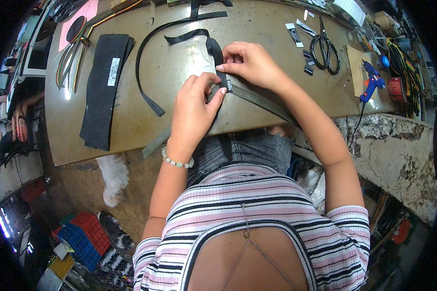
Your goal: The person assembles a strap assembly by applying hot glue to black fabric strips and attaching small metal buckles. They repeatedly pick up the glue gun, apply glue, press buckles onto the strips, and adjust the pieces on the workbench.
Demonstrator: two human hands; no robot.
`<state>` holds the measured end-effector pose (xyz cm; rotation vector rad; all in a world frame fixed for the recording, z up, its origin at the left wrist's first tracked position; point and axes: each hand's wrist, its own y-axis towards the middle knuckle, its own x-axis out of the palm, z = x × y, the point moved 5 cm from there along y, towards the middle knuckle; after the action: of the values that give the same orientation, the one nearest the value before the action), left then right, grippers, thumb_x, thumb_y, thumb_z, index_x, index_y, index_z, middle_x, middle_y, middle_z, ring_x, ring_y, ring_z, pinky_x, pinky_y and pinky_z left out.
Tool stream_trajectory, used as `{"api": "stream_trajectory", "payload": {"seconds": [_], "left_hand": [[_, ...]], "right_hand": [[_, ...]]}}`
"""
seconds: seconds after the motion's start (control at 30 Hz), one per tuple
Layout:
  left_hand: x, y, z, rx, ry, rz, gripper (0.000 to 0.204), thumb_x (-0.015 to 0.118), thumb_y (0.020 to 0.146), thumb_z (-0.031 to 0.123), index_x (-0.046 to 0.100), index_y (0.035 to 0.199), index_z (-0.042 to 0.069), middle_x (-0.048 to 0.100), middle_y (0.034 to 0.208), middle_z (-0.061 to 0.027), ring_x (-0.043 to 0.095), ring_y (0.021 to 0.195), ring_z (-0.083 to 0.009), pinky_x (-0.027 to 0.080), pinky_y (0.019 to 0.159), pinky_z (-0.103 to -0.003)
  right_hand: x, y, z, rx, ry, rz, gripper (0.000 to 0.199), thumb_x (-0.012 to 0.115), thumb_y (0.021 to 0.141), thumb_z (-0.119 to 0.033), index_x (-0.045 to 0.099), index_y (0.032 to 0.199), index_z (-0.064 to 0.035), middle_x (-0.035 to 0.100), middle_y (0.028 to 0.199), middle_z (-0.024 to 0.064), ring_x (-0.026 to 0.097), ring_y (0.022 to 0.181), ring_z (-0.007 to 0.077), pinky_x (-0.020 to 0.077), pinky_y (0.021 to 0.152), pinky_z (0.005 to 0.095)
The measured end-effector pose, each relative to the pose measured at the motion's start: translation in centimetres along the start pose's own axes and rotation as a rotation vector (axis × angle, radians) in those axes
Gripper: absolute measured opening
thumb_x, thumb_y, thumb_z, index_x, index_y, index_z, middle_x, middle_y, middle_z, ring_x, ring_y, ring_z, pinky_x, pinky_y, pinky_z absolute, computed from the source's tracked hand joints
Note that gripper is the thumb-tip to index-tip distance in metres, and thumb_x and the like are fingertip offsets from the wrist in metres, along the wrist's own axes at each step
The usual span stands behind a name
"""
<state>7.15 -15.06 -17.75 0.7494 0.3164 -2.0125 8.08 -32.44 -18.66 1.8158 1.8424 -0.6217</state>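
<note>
Both of my hands meet over a black strap (213, 48) near the middle of the table. Thumb and fingers of my left hand (193, 104) pinch its lower end, beside a small dark label (229, 86) with pale print. Higher up, my right hand (252, 63) grips the same strap between thumb and fingertips. A grey-green webbing strap (261, 101) passes beneath the hands, one end hanging off the table edge left of my left wrist. The black strap's far end curls away to the left. My fingers hide how the two straps meet.
Left lies a loose black strap (141, 63), then a stack of black fabric pieces (102, 92) and striped cords (77, 58). At the right are black scissors (325, 51), several small labels (294, 35) and a blue glue gun (372, 82) on cardboard, its cable trailing off the edge.
</note>
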Motion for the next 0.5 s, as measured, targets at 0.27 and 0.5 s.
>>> {"api": "stream_trajectory", "payload": {"seconds": [0.27, 0.5], "left_hand": [[0.6, -0.7, -0.1, 0.165, 0.100, 0.107, 0.025, 0.073, 0.090, 0.016, 0.076, 0.115, 0.012, 0.054, 0.079, -0.0092, 0.053, 0.067, -0.0205, 0.047, 0.063, -0.034], [1.0, -1.2, 0.0, 0.237, 0.140, 0.186, 0.026, 0.073, 0.089, 0.016, 0.076, 0.114, 0.012, 0.054, 0.079, -0.0092, 0.054, 0.069, -0.0229, 0.047, 0.064, -0.036]], "right_hand": [[-1.4, -4.4, -2.5, -0.390, -0.428, 0.145, 0.020, 0.071, 0.084, -0.021, 0.071, 0.099, -0.0079, 0.070, 0.106, 0.0082, 0.065, 0.099, 0.0287, 0.0552, 0.077, 0.0406], [-0.6, -7.2, -1.3, -0.769, -0.576, 0.041, 0.033, 0.063, 0.080, -0.012, 0.072, 0.112, -0.0101, 0.068, 0.119, 0.0004, 0.062, 0.111, 0.0247, 0.0531, 0.088, 0.0363]]}}
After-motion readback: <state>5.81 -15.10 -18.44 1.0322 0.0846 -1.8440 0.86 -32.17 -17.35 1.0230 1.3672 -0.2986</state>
